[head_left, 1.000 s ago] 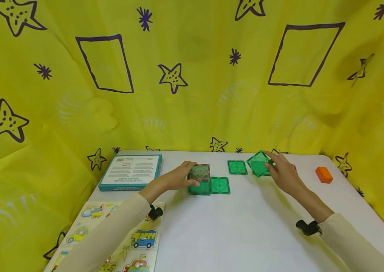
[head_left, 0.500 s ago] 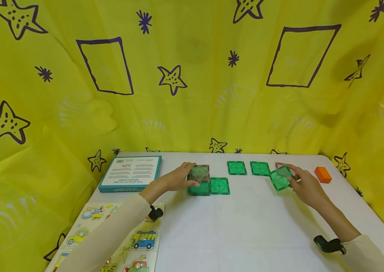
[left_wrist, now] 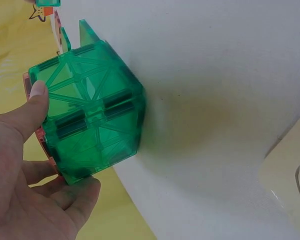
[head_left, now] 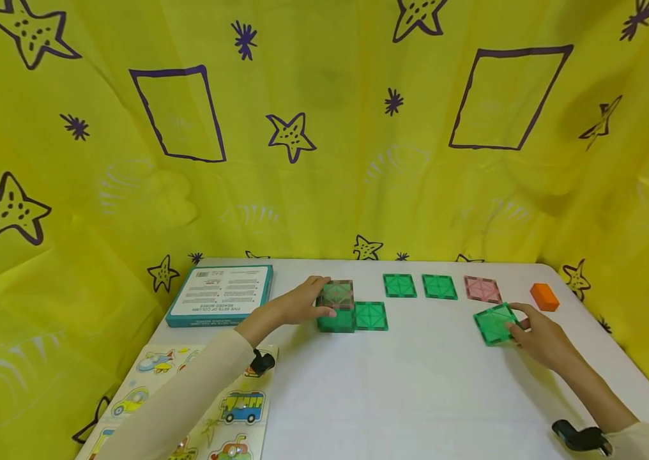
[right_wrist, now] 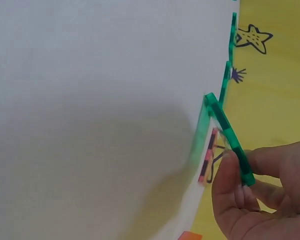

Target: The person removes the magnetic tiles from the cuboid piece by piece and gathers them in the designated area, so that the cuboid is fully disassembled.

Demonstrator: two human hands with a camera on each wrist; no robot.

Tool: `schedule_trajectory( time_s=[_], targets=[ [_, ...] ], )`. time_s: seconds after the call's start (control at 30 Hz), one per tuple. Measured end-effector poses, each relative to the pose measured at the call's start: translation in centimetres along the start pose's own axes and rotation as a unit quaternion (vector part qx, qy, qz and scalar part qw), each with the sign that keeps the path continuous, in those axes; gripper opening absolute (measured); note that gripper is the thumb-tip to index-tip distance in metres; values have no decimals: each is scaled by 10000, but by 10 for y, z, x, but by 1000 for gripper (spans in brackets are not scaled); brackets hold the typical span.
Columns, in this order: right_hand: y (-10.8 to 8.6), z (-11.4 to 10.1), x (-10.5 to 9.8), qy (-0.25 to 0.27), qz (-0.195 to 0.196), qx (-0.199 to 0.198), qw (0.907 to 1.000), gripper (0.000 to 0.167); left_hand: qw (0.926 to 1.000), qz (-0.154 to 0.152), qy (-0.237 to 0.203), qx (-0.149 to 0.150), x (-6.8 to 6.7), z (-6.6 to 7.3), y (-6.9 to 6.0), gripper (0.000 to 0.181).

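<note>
My left hand (head_left: pixel 304 301) holds a cube of see-through magnetic tiles (head_left: pixel 336 321) by its left side. The cube shows a pinkish top and green sides; in the left wrist view, thumb and fingers grip the green cube (left_wrist: pixel 97 112) from opposite edges. Against its right side is a green square tile (head_left: pixel 371 316). My right hand (head_left: pixel 543 337) pinches another green square tile (head_left: pixel 494 324) at its right corner, tilted above the table. The right wrist view shows this green tile (right_wrist: pixel 230 137) edge-on between thumb and fingers.
Two green tiles, left (head_left: pixel 399 285) and right (head_left: pixel 439 287), lie at the back beside a pink tile (head_left: pixel 482 289). An orange block (head_left: pixel 545 297) sits right. On the left are a teal-edged box (head_left: pixel 221 291) and a vehicle puzzle board (head_left: pixel 261 434). A yellow curtain (head_left: pixel 336 191) hangs behind.
My right hand has carried its green tile right and toward the front, away from the back row, uncovering the second green tile and the pink tile. The left hand keeps its hold on the cube.
</note>
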State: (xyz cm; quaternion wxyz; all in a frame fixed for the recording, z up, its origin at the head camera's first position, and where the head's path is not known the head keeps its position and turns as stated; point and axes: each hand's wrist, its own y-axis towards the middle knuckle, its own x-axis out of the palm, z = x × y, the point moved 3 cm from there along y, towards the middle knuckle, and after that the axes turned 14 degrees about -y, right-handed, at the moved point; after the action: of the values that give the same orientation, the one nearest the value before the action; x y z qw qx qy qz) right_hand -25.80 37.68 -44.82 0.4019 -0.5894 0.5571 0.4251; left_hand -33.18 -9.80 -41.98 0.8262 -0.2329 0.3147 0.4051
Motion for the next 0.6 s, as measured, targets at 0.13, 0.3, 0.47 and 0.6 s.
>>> schedule_trajectory(
  time_s=[0.13,0.3,0.47,0.6],
  targets=[
    [-1,10,4,-62,-265,139,9995,55,10000,-2,0,-11,0,0,0,86],
    [1,17,6,-291,-540,158,9980,56,10000,8,-39,4,0,1,-1,86],
    [2,19,9,-532,-743,156,9957,55,9999,13,-103,51,-1,1,-1,85],
    [3,19,10,-519,-803,171,9953,53,9999,-9,-128,40,-1,0,-1,85]
  ],
)
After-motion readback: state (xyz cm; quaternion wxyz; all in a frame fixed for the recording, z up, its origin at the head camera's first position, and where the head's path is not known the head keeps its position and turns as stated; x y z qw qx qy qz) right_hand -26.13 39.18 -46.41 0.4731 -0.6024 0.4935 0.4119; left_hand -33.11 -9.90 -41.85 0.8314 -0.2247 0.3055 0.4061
